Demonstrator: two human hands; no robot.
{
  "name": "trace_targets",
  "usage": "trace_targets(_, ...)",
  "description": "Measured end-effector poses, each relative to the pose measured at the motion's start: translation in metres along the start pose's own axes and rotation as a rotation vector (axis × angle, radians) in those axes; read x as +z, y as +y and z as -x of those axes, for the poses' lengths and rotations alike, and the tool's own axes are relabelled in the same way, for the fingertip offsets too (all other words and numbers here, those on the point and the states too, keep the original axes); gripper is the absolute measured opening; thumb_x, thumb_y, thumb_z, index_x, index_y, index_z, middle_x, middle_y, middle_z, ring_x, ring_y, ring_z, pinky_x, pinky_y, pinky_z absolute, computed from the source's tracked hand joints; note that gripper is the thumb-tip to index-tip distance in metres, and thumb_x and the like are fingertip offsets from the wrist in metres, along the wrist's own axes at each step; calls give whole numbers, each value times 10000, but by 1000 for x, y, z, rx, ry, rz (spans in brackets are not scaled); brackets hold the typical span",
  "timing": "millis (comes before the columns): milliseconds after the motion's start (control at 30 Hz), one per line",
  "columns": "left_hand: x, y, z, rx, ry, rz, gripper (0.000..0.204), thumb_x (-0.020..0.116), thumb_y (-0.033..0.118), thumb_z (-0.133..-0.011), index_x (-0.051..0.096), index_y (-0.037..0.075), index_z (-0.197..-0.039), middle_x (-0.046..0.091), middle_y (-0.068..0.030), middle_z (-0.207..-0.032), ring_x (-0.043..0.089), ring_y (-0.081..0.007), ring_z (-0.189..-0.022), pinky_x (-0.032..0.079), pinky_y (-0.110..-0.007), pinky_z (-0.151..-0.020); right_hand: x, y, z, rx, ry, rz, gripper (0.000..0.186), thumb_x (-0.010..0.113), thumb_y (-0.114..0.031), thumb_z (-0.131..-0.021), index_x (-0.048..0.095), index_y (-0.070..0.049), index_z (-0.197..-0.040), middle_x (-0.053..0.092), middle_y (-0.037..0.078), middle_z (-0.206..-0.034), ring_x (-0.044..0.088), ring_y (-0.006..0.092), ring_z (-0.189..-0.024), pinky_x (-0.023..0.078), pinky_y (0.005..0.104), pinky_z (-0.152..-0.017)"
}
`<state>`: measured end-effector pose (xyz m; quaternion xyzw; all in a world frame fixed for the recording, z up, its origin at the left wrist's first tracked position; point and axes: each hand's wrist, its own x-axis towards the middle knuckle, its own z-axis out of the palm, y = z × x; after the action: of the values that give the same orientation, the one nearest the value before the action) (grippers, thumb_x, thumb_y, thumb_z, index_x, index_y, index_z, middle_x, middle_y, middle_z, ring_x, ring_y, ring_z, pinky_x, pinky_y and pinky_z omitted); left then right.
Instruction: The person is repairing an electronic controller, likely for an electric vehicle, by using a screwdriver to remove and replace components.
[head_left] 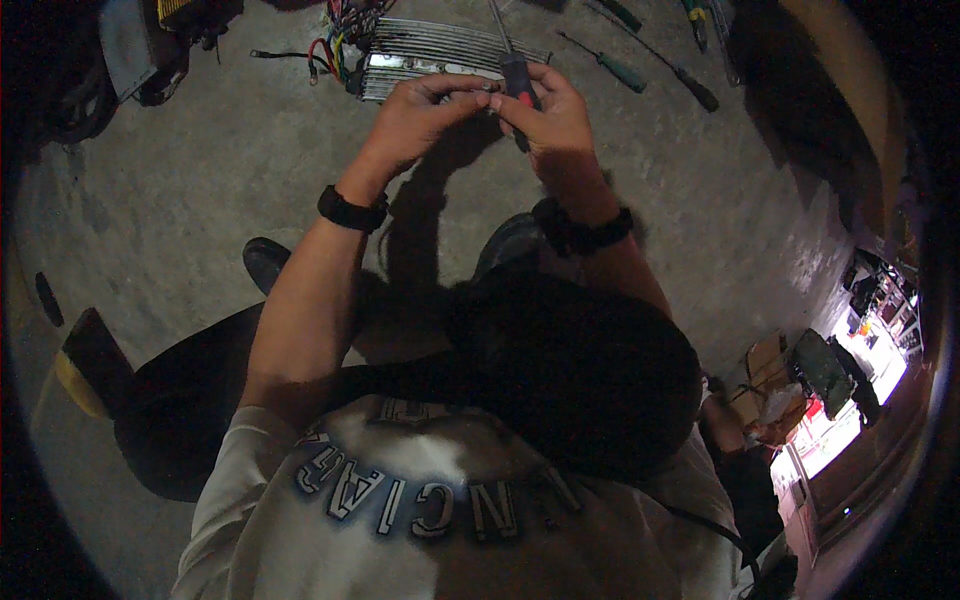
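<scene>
A screwdriver with a dark handle and a red patch lies in my right hand, its shaft pointing away from me. The fingers of my left hand are closed in a pinch and meet my right fingertips. Something small and pale seems to sit between the fingertips, too small to name. Just beyond both hands, a finned silver metal box rests on the floor. Coloured wires come out of its left end, some with ring terminals. My hands cover part of the box's near edge.
A green-handled screwdriver and a long dark-handled one lie on the concrete floor at the far right, with pliers beyond. Dark machinery stands far left. Cardboard and bags lie at the right.
</scene>
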<state>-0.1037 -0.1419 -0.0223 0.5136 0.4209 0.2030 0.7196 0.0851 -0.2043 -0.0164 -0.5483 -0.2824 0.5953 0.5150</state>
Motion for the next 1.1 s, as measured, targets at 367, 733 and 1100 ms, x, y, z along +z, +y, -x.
trace_targets(367,3,-2,0,109,232,-289,272,776,268,-926,778,71,-1114,729,-26,-955,614,-87,-858,509,-275,-776,-15,-27,12,21,130,420,433,852,-212,-834,689,-9,-1181,726,69,-916,647,116,-750,537,285,-652)
trace_targets(733,1,-21,-9,190,391,-360,275,806,261,-893,792,92,-1110,780,-66,-1015,675,-130,-863,538,-283,-817,-39,-97,40,-321,-158,1002,338,774,-168,-847,690,-5,-1130,740,170,-916,730,282,-768,564,375,-696)
trace_targets(1100,4,-30,-11,188,485,-424,272,805,241,-892,794,54,-1089,781,-122,-1063,741,-195,-951,556,-301,-855,-46,-87,44,-579,-193,1067,441,795,-40,-800,617,-74,-1201,747,152,-993,729,361,-754,577,416,-675)
